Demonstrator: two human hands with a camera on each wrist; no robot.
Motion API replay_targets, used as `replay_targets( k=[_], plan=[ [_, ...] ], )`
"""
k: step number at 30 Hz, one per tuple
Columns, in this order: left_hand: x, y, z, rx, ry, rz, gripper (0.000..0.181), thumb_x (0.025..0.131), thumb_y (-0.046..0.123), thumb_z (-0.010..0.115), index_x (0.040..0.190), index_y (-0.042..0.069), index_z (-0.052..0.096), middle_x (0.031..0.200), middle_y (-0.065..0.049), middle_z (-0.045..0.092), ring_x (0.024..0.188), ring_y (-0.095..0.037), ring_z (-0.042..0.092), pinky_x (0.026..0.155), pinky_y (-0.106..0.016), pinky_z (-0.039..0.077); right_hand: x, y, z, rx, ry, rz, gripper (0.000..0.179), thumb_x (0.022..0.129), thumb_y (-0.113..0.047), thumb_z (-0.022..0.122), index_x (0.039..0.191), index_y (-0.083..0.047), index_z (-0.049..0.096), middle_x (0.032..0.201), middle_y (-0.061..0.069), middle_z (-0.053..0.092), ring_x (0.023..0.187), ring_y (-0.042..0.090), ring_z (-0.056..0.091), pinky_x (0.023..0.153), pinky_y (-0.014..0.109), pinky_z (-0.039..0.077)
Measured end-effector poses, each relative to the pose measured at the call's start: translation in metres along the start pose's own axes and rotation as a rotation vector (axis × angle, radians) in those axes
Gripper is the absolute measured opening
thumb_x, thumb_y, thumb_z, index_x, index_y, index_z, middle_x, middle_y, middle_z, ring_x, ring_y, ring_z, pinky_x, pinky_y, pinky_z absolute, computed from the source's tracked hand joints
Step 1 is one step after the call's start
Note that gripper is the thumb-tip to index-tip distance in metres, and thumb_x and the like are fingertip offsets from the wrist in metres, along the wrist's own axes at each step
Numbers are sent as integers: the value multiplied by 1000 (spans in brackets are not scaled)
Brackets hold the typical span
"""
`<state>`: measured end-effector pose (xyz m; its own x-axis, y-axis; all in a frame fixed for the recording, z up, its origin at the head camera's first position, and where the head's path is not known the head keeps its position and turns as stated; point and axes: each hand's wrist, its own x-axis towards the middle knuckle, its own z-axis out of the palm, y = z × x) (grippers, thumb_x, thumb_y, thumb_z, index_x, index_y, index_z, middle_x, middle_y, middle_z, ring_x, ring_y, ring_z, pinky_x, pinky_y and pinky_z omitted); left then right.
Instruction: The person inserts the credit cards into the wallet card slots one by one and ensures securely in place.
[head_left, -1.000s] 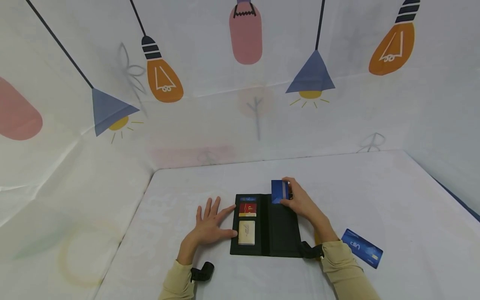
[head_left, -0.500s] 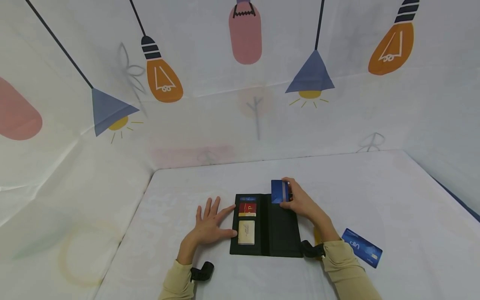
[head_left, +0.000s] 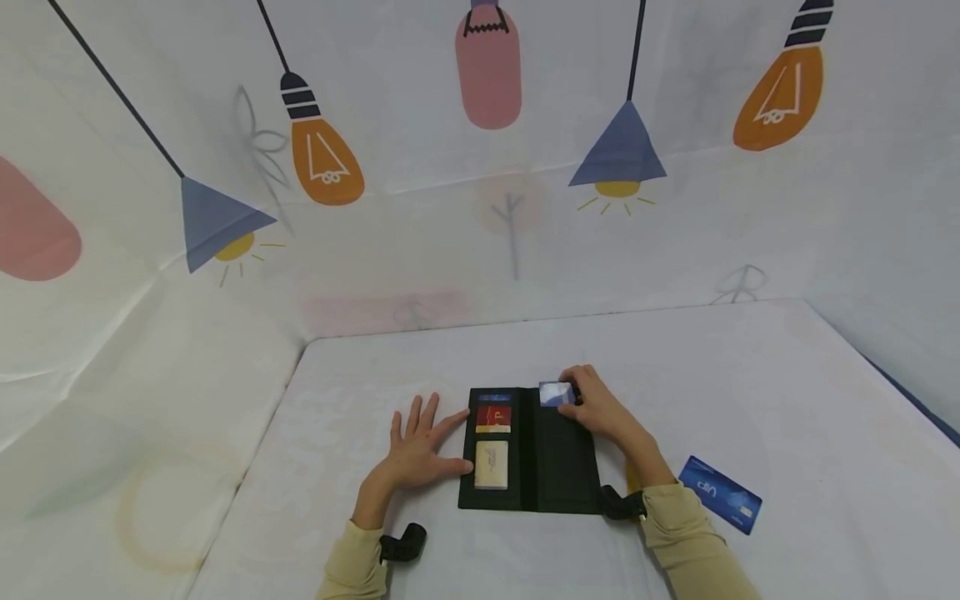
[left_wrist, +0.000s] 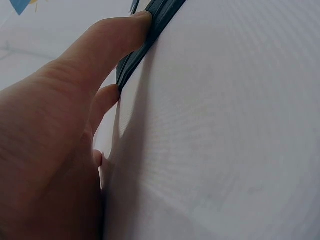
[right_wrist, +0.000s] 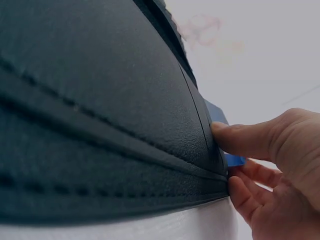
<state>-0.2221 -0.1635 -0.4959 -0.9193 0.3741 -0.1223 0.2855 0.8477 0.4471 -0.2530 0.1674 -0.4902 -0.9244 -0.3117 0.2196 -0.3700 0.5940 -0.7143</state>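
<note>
A dark green wallet (head_left: 567,462) lies open on the white table in the head view. My right hand (head_left: 603,410) pinches a blue card (head_left: 553,394) between thumb and fingers at the top of the wallet's right half. Only the card's upper part shows, with glare on it; the rest is hidden behind the wallet's panel. In the right wrist view, a sliver of the blue card (right_wrist: 235,160) appears between the thumb and fingers. My left hand (head_left: 415,457) is spread flat, its thumb and index fingertips touching the wallet's left edge.
The wallet's left half holds a red card (head_left: 493,419), a cream card (head_left: 491,465) and a blue card edge (head_left: 495,398). Another blue card (head_left: 722,495) lies on the table (head_left: 810,400) beside the right forearm. Something yellow (head_left: 632,477) is partly hidden under that forearm.
The pinched blue card has moved down toward me, so less of it shows above the wallet's right panel. My right hand went down with it. The left hand stays in place.
</note>
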Motion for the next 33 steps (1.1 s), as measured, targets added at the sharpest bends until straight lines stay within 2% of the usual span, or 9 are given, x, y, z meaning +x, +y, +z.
replay_targets(
  k=[2,7,17,33],
  plan=[
    [-1,0,0,-2,-3,-3,80,81,59,71,151,32,42,166,-17,5,151,-41,-9,113,-66,-11,0,-1,1,6,-10,28,32,87,-3,69,113,7,53,115,25,46,103,38,50,93,56,44],
    [-1,1,0,-6,-9,-5,80,82,59,71,151,32,42,166,-17,5,151,-40,-9,114,-65,-11,-1,-1,2,-20,-29,57,26,89,-3,70,108,6,55,114,23,47,101,35,51,91,52,45],
    [-1,0,0,-9,-9,-6,81,81,60,71,151,32,41,166,-16,5,151,-40,-9,114,-65,-11,0,-1,2,-22,-27,22,22,88,-2,69,103,5,55,112,23,47,100,35,49,90,51,44],
    [-1,-1,-1,-13,-4,-2,81,81,61,70,151,33,41,166,-17,4,151,-40,-10,114,-65,-12,1,-1,-1,-61,-53,-29,9,89,-3,69,90,-4,60,115,21,49,103,35,50,90,52,44]
  ],
)
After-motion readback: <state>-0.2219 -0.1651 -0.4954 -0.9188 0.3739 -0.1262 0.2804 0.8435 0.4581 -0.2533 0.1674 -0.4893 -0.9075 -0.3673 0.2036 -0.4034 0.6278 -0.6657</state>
